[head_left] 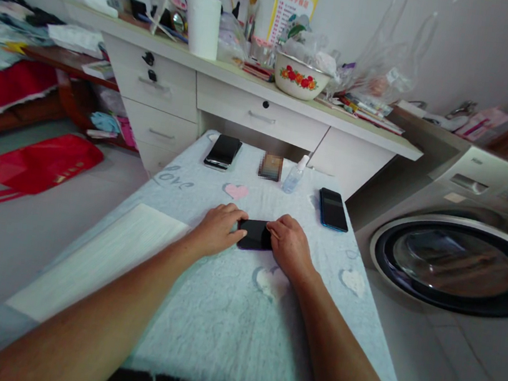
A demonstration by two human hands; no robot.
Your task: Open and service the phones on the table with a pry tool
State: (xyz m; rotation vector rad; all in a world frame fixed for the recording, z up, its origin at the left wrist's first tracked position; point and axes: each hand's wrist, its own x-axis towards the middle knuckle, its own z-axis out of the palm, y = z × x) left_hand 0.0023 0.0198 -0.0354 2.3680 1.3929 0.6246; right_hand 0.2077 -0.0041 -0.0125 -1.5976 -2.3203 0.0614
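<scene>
A black smartphone (256, 235) lies sideways, screen up, on the cloth-covered table in front of me. My left hand (221, 229) grips its left end, thumb at the near side and fingers at the far corner. My right hand (290, 243) is closed over the right end, its fingers pinched together. A thin, pale sliver shows at those fingertips, too small to name. Beyond the hands stand a clear spray bottle (294, 175) with a white cap and a small blurred brown item (270, 166). Another dark phone (333, 209) with a blue edge rests to the right.
Stacked dark phones (223, 151) lie at the table's far left. A long white sheet (102, 260) lies left of my forearm. Behind is a white desk (264, 116) with a flowered bowl (301, 77) and a paper roll (201, 24); a washing machine (464, 207) stands right.
</scene>
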